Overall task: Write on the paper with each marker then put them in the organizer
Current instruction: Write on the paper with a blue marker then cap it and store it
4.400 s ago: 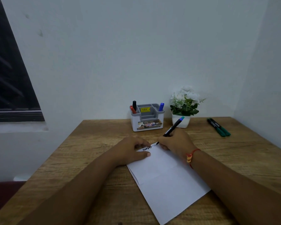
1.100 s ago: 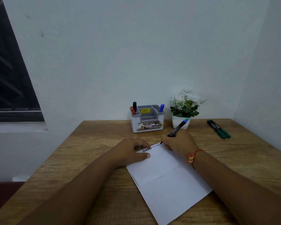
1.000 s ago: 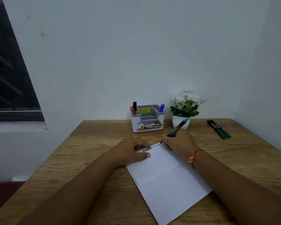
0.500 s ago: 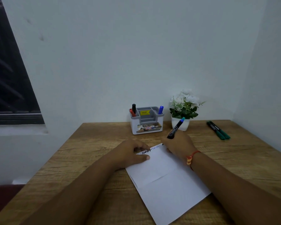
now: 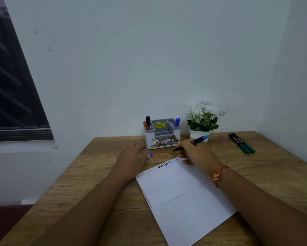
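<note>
A white folded paper lies on the wooden table, with black and blue writing along its top edge. My right hand grips a black marker with a light-blue end just above the paper's top corner, its tip pointing left and off the sheet. My left hand is blurred to the left of the paper, off the sheet, with a small blue cap pinched at its fingertips. The grey-and-white organizer stands just behind both hands and holds a red and a black marker and a blue marker.
Two green markers lie side by side at the table's far right. A white pot of white flowers stands right of the organizer, behind my right hand. Walls close the back and right sides; a dark window is at the left.
My right hand lifted the marker tip off the paper and turned it leftward. My left hand left the sheet and moved up and left, showing the blue cap. The camera tilted up slightly.
</note>
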The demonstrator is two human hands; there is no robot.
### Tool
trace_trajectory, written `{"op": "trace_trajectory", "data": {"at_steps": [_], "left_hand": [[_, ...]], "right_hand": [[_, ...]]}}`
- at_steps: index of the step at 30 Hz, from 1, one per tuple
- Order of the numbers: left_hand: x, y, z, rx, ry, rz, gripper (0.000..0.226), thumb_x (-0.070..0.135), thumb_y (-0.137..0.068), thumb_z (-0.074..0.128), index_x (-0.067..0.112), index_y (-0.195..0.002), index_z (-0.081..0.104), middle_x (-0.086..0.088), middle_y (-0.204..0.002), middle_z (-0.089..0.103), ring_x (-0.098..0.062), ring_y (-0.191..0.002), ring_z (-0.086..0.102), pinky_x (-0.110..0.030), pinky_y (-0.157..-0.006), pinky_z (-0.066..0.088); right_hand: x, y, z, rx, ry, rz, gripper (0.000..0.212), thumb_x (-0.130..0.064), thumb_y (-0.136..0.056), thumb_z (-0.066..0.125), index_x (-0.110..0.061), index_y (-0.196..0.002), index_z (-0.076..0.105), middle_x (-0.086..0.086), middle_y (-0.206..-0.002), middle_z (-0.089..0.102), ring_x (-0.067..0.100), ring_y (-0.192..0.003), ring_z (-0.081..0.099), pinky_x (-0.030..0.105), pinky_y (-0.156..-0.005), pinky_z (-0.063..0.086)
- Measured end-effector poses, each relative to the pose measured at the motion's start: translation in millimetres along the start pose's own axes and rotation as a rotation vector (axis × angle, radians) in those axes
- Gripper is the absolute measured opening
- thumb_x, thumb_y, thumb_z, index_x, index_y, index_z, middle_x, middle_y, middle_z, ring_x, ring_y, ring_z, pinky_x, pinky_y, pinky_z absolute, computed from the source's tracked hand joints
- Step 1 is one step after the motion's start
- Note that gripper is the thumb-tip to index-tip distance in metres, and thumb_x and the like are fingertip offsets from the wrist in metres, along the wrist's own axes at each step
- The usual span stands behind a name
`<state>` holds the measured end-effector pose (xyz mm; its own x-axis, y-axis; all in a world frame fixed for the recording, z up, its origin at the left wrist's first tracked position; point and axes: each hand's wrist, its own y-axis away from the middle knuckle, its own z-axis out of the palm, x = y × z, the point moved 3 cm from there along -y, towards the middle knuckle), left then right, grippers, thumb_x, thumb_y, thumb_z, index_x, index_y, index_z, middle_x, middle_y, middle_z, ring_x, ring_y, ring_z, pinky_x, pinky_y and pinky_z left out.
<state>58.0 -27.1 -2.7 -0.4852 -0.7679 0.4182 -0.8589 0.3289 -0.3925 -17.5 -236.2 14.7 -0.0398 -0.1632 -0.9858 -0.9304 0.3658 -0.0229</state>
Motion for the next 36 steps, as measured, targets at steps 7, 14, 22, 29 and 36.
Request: {"op": "trace_trajectory", "data": {"at_steps": [7,14,22,29,36], "left_hand": [[-5,-5,10,-0.108,-0.145,-0.004,0.031,0.036,-0.092,0.058,0.029,-0.121,0.066,0.005,-0.119,0.062,-0.015,-0.106,0.054,-0.035,-0.088,0.048],[4,-2,-2,-0.034,0.055,-0.011,0.026,0.027,-0.090,0.065,0.028,-0.116,0.069,0.008,-0.109,0.069,-0.011,-0.097,0.057,-0.031,-0.086,0.050],[12,2,-13,0.038,0.186,-0.001,0.029,0.026,-0.090,0.066,0.029,-0.119,0.067,0.015,-0.105,0.067,-0.007,-0.097,0.057,-0.023,-0.080,0.040],[21,7,-17,0.040,0.213,0.055,0.027,0.023,-0.088,0.067,0.029,-0.114,0.069,0.015,-0.100,0.064,0.002,-0.086,0.051,-0.011,-0.072,0.036],[28,9,-16,0.014,0.224,0.110,0.030,0.022,-0.087,0.069,0.025,-0.117,0.069,0.010,-0.105,0.067,-0.003,-0.093,0.054,-0.013,-0.074,0.039]], "right_hand": [[-2,7,2,-0.035,0.074,-0.144,0.011,-0.022,-0.098,0.060,-0.017,-0.090,0.066,0.003,-0.079,0.076,0.010,-0.072,0.071,0.019,-0.053,0.052],[-4,7,1,-0.058,-0.103,-0.102,0.011,-0.022,-0.096,0.065,-0.016,-0.090,0.072,0.006,-0.081,0.076,0.010,-0.071,0.071,0.020,-0.057,0.055],[-13,12,4,-0.097,-0.285,-0.066,0.025,-0.021,-0.100,0.056,-0.009,-0.091,0.076,0.010,-0.075,0.075,0.013,-0.064,0.068,0.022,-0.054,0.054],[-14,16,5,-0.134,-0.295,-0.086,0.026,-0.022,-0.102,0.055,-0.008,-0.093,0.075,0.008,-0.075,0.074,0.014,-0.066,0.068,0.022,-0.055,0.054],[-11,16,6,-0.157,-0.268,-0.066,0.026,-0.024,-0.102,0.056,-0.008,-0.097,0.075,0.009,-0.078,0.076,0.013,-0.068,0.070,0.023,-0.055,0.055]]}}
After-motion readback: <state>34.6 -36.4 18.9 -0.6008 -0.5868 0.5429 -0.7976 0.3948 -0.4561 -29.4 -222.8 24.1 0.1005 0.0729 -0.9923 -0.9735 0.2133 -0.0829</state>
